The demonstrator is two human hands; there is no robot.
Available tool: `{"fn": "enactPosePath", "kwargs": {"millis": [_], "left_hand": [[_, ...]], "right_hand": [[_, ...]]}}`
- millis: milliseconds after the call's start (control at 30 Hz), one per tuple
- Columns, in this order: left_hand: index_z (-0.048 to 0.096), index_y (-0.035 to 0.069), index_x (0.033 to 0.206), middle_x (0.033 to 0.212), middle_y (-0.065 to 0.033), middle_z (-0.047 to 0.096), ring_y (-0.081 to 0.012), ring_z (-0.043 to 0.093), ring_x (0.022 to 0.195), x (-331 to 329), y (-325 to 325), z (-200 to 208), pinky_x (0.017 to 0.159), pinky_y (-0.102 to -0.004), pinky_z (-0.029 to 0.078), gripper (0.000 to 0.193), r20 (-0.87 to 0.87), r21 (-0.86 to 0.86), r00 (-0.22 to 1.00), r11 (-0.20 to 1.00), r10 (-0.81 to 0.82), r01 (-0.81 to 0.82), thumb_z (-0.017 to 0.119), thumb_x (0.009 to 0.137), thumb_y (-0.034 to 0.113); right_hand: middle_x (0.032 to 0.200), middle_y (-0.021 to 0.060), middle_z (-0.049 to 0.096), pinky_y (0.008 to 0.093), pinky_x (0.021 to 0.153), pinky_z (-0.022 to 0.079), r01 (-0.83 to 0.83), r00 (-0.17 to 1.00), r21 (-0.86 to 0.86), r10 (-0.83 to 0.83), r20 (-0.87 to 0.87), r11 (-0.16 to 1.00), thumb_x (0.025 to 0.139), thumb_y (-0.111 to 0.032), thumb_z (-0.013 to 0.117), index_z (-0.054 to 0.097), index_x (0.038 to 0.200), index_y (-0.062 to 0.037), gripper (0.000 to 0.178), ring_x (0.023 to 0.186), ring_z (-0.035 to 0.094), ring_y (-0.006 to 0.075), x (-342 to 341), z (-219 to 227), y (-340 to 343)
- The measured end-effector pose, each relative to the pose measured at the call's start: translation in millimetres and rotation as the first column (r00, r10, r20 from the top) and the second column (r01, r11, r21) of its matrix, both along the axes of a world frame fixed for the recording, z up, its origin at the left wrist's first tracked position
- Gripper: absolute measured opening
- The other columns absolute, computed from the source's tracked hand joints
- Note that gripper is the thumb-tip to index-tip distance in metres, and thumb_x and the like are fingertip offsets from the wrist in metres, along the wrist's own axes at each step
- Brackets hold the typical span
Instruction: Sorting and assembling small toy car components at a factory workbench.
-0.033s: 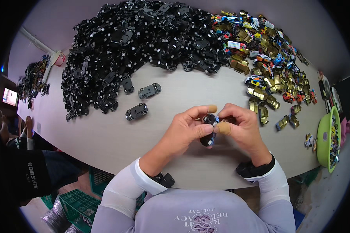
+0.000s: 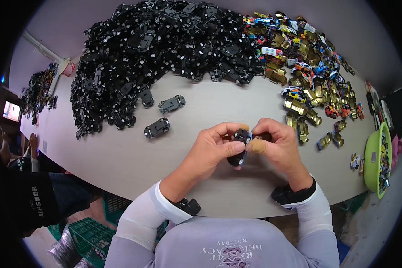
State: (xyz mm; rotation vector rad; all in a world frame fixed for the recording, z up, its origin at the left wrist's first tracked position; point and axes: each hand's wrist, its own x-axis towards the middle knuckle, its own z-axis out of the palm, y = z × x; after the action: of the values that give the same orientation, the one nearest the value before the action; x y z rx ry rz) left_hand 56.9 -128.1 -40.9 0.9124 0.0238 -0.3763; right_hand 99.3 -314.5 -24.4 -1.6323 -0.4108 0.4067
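Observation:
Over the near middle of the table, my left hand (image 2: pixel 212 149) is closed around a toy car (image 2: pixel 242 136) with a black underside and a bit of blue body along its right side. Its thumb presses on the black base, which is turned partly up. My right hand (image 2: pixel 281 147) pinches the car's right edge with thumb and forefinger. Tan tape wraps a finger of the left hand and the right thumb. What lies deeper in the right palm is in shadow. Two dark car bases (image 2: pixel 171 104) lie on the table beyond my left hand.
A big heap of black car bases (image 2: pixel 165 44) fills the table's far left and middle. Colourful car bodies with gold undersides (image 2: pixel 317 94) spread at the right. A green basin (image 2: pixel 370 165) of cars stands at the right edge. Another person's hand (image 2: pixel 33 143) shows far left, and green crates (image 2: pixel 91 236) below.
The toy car has rolled slightly in my fingers, so more of its black underside faces up. Both hands have stayed nearly in place.

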Motion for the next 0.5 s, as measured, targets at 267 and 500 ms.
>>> {"fn": "enactPosePath", "kwargs": {"millis": [267,500], "left_hand": [[0.063,0.002,0.099,0.08,0.0019,0.059,-0.0055,0.055,0.07,6,4,-10,0.06,-0.0194,0.046,0.02,0.092,0.206,0.993,0.977,-0.068,0.048,0.066,0.084,0.014],[0.063,0.003,0.098,0.073,0.0027,0.057,-0.0041,0.05,0.056,2,5,6,0.049,-0.0191,0.041,0.018,-0.043,0.345,0.987,0.925,-0.155,0.16,0.064,0.085,0.016]], "right_hand": [[0.075,-0.001,0.055,0.019,0.057,0.044,-0.083,0.964,0.2,0.13,-0.233,0.976,0.083,-0.011,0.065,0.058,0.084,-0.0019,0.011,0.064,0.05,0.0041,13,4,-9],[0.07,-0.0029,0.054,0.0181,0.053,0.039,-0.195,0.973,0.051,0.199,-0.119,0.98,0.084,-0.009,0.063,0.059,0.083,-0.0017,0.009,0.062,0.048,0.0029,9,0,-11]]}}
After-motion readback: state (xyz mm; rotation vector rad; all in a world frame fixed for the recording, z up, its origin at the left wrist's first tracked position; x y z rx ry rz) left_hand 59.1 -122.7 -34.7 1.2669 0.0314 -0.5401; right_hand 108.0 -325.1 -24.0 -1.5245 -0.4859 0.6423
